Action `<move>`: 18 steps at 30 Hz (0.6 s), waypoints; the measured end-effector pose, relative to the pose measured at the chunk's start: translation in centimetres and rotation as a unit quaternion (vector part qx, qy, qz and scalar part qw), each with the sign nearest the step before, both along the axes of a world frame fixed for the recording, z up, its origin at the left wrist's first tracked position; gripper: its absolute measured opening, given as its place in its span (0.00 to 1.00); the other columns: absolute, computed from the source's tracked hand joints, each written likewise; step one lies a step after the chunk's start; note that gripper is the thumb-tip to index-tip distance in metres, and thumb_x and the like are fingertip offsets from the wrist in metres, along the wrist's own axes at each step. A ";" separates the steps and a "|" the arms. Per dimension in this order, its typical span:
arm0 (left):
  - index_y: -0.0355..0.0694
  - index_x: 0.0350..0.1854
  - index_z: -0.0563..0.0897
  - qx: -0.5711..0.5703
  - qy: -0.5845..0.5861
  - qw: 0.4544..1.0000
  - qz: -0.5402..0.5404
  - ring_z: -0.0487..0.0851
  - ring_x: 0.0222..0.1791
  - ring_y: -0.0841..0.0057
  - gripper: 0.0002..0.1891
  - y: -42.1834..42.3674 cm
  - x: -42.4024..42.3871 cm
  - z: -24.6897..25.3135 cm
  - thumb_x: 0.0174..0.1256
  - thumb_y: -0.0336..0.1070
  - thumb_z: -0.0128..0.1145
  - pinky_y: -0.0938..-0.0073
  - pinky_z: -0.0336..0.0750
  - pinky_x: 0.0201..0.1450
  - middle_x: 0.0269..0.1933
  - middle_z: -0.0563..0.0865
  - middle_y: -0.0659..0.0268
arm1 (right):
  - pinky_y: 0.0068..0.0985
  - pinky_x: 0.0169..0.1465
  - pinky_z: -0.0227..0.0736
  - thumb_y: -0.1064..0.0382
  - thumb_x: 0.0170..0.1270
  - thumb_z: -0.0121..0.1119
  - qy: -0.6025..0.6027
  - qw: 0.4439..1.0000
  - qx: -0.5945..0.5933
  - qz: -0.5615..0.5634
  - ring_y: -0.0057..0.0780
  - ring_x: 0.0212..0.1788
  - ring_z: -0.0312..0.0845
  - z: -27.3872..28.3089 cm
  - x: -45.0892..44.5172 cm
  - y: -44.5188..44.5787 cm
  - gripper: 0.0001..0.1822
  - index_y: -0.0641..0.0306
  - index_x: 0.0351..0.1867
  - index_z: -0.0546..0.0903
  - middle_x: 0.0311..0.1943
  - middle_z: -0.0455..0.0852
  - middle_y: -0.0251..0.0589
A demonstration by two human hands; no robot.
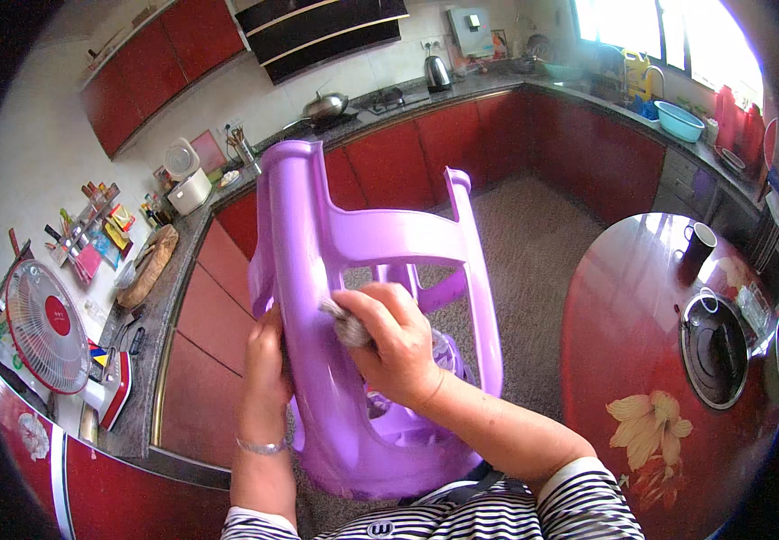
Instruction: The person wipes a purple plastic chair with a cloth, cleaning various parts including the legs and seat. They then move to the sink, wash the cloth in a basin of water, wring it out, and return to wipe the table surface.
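Note:
A purple plastic stool (389, 236) is held up in front of my body, its legs pointing up and away from me. My left hand (268, 358) grips the near left leg from its outer side, and its fingertips are hidden behind the plastic. In my right hand (396, 337) is a bunched grey cloth (347, 325), pressed against the inner edge of that same leg. The stool's seat end is low, close to my striped shirt (470, 516).
At the right stands a red round table (605, 324) with a mug (697, 246) and a dark lidded pan (715, 354). Counters (180, 270) run along the left and back, bearing an electric fan (48, 327), a wok (325, 106) and a kettle (437, 74).

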State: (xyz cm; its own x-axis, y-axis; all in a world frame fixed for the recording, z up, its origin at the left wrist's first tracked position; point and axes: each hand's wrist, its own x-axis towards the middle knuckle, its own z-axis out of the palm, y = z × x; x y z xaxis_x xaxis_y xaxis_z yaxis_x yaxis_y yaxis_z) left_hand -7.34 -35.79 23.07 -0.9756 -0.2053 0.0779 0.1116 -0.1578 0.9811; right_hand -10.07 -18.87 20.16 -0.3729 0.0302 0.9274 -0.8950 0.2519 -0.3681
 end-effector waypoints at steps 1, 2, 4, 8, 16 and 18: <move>0.33 0.53 0.76 -0.004 -0.003 1.000 -0.007 0.81 0.44 0.75 0.19 1.0 0.8 0.2 0.73 0.44 0.45 0.73 0.76 0.48 0.47 0.82 0.60 | 0.33 0.37 0.73 0.70 0.47 0.60 0.022 1.000 0.006 -0.010 0.41 0.36 0.76 1.4 -0.4 0.3 0.20 0.59 0.46 0.77 0.34 0.76 0.41; 0.34 0.53 0.76 0.019 0.009 1.000 -0.018 0.81 0.45 0.76 0.19 2.0 1.1 -0.2 0.73 0.45 0.45 0.73 0.76 0.48 0.48 0.82 0.61 | 0.33 0.33 0.73 0.68 0.49 0.60 0.031 0.995 0.032 -0.090 0.39 0.33 0.75 3.1 -0.7 0.7 0.15 0.59 0.41 0.77 0.32 0.76 0.40; 0.35 0.55 0.75 0.059 0.027 0.997 -0.027 0.80 0.45 0.77 0.20 3.1 2.6 -1.0 0.72 0.46 0.46 0.74 0.75 0.49 0.49 0.82 0.62 | 0.37 0.34 0.74 0.62 0.51 0.61 -0.075 0.980 0.074 -0.168 0.43 0.32 0.76 4.9 -0.8 2.0 0.10 0.60 0.33 0.75 0.32 0.77 0.44; 0.36 0.57 0.74 0.066 0.039 0.995 -0.058 0.80 0.46 0.77 0.21 3.4 2.6 -3.5 0.71 0.47 0.47 0.75 0.75 0.50 0.50 0.82 0.63 | 0.40 0.41 0.74 0.58 0.53 0.61 -0.256 0.922 0.088 -0.276 0.50 0.38 0.79 2.7 -3.7 8.2 0.12 0.63 0.33 0.75 0.36 0.80 0.50; 0.36 0.56 0.75 0.133 -0.005 0.987 -0.092 0.80 0.46 0.77 0.20 3.2 0.7 -6.3 0.71 0.47 0.47 0.74 0.74 0.51 0.49 0.82 0.63 | 0.36 0.42 0.73 0.64 0.52 0.62 -0.344 0.897 -0.100 -0.258 0.45 0.35 0.79 -8.3 -6.2 12.8 0.10 0.65 0.32 0.77 0.32 0.81 0.50; 0.37 0.56 0.75 0.121 -0.035 0.988 -0.091 0.80 0.46 0.77 0.20 3.4 0.1 -6.6 0.71 0.47 0.47 0.74 0.74 0.50 0.48 0.82 0.64 | 0.39 0.43 0.72 0.64 0.48 0.64 -0.279 0.941 -0.104 -0.160 0.49 0.37 0.77 -3.5 -4.1 10.4 0.12 0.65 0.33 0.76 0.31 0.80 0.51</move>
State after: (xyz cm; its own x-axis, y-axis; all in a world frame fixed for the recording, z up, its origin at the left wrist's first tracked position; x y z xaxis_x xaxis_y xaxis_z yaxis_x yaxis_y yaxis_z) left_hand -7.23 -32.39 16.50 -0.9993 -0.0300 -0.0205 -0.0068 -0.3993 0.9168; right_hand -14.18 -8.46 16.66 -0.7414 0.3832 0.5509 -0.4371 0.3471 -0.8297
